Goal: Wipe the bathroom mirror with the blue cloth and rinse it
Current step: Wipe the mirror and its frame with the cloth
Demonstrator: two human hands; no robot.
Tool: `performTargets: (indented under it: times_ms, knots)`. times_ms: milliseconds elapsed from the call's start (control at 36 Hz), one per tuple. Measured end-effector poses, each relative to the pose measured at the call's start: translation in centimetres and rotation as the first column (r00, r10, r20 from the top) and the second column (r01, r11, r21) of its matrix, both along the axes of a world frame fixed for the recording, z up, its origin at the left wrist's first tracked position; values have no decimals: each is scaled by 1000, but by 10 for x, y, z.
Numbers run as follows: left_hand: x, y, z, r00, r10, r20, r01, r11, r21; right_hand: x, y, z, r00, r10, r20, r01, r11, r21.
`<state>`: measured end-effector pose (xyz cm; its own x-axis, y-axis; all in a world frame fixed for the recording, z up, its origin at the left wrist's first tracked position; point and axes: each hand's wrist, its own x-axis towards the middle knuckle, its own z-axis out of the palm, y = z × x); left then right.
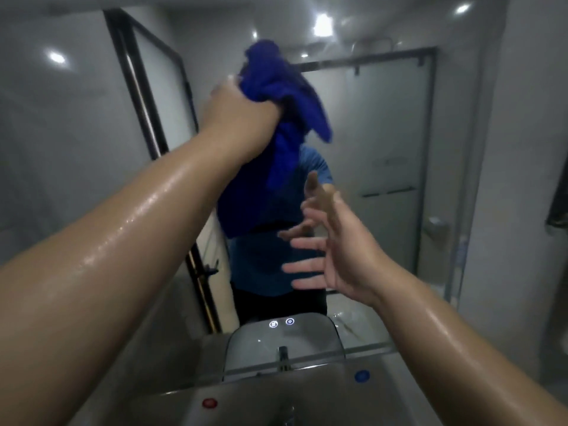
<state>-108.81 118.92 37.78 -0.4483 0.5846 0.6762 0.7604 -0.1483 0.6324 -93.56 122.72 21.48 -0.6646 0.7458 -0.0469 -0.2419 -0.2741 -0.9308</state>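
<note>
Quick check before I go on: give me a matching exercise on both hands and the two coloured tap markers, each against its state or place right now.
Things:
1. left hand
2. right hand
3. red tap marker
4. blue tap marker

States or places:
A. open, fingers spread, holding nothing
B. on the right side of the sink
C. gripping the blue cloth, raised before the mirror
D. on the left side of the sink

Pairs: 1-C; 2-A; 3-D; 4-B
</note>
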Motion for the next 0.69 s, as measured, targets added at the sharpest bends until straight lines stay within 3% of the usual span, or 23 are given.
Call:
performTargets:
  times_ms: [83,139,222,278,333,417,500,583,694]
  knots:
    - [42,11,-3,987,-146,61,151,984,-89,26,3,23,935,45,-351,-76,994,-76]
    - [59,19,-21,980,-190,62,197,970,-140,41,10,39,872,-78,-484,36,995,-94]
    - [72,29,-48,974,-228,1,223,953,-206,57,29,47,803,-255,-538,291,956,-19]
    - [76,30,-62,964,-256,-65,226,928,-298,61,37,42,793,-443,-419,557,806,203]
    - [77,29,-69,962,-243,-127,181,910,-372,55,43,38,695,-626,-354,715,548,435]
    - [65,23,-72,953,-212,-217,128,930,-345,29,55,29,577,-682,-449,720,166,673]
    - [47,10,-74,938,-117,-326,24,961,-277,1,70,9,512,-658,-552,633,-146,760]
    - [28,-5,-88,914,33,-405,-156,948,-276,-21,73,-13,495,-654,-572,559,-265,786]
    - [7,-19,-121,903,93,-420,-253,905,-343,-46,69,-39,551,-640,-536,481,-281,830]
